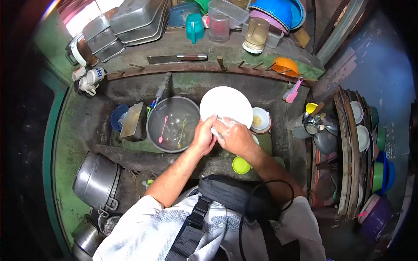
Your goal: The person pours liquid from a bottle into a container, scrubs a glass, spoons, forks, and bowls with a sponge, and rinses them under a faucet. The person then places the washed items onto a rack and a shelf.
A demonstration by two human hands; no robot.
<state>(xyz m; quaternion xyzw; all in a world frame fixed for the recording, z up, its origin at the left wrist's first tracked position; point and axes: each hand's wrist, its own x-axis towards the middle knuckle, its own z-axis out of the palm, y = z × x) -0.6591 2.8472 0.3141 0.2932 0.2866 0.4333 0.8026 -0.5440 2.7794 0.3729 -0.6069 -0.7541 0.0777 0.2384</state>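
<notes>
A white plate point(226, 102) is held up over the sink, just right of the grey basin point(174, 106). My left hand point(203, 134) closes on the plate's lower left edge. At the lower edge, my right hand point(235, 135) is curled round something whitish that looks like a soapy cloth or sponge, partly hidden by the fingers. The basin holds water with a pink spoon point(163, 130) and a yellow-green spoon point(182, 131). White bowls point(260, 120) are stacked right of the plate. Below my right hand sits a lime-green bowl point(241, 165).
A metal tin point(132, 122) and a blue bowl point(118, 116) stand left of the basin, near the faucet point(160, 92). On the ledge behind lies a knife point(176, 58). Large pots point(96, 180) are at left, a wooden dish rack point(346, 156) at right.
</notes>
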